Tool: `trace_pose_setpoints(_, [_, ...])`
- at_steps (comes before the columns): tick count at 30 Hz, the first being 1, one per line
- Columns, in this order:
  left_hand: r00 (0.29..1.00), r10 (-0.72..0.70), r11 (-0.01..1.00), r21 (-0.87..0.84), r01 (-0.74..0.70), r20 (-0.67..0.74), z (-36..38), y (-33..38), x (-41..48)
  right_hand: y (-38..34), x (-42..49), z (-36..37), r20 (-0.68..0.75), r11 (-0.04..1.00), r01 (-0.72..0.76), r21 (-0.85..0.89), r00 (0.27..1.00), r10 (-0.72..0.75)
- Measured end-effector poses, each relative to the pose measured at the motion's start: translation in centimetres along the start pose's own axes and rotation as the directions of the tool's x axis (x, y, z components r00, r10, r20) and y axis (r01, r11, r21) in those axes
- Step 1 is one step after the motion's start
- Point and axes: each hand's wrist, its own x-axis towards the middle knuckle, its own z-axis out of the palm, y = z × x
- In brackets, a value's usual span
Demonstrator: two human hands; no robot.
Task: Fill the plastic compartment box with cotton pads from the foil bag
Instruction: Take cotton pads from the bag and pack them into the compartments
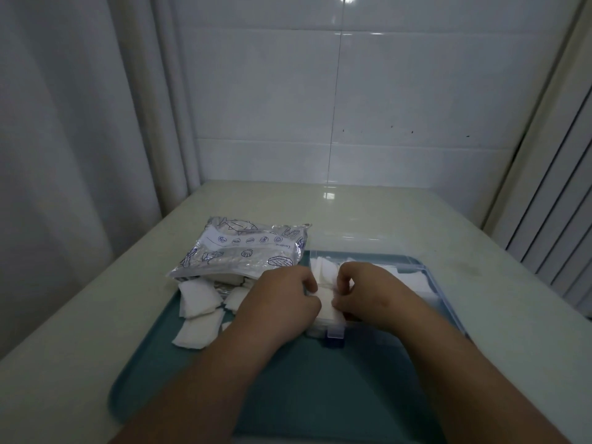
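A clear plastic compartment box (431, 277) with a blue latch (334, 341) lies on the teal tray (307, 376), with white cotton pads in its compartments. Over its near left compartment, my left hand (282, 302) and my right hand (368, 293) pinch a white cotton pad (326, 301) from both sides. The foil bag (246, 251), printed with blue drawings, lies to the left of the box with its opening toward me. Several loose cotton pads (198, 312) are spilled in front of the bag.
The tray sits on a pale tabletop (352, 213) set in a corner. A tiled wall stands behind, a curtain (80, 139) hangs at the left, and a ribbed panel (557, 219) stands at the right.
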Motion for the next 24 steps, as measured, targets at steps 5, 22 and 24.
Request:
trace_pose_setpoints(5, [0.999, 0.011, 0.998, 0.055, -0.013, 0.048, 0.12, 0.06, 0.28, 0.76, 0.17, -0.31, 0.036, 0.990, -0.005, 0.140, 0.999, 0.000])
trace_pose_setpoints(22, [0.983, -0.033, 0.999, -0.010, 0.035, 0.180, -0.31, 0.47, 0.31, -0.01, -0.03, -0.29, 0.019, 0.993, -0.049, 0.103, 0.999, 0.048])
trace_pose_setpoints(24, [0.985, -0.037, 0.999, -0.018, 0.040, 0.171, -0.26, 0.53, 0.27, 0.09, 0.06, -0.36, 0.008, 0.991, -0.067, 0.114, 0.998, 0.066])
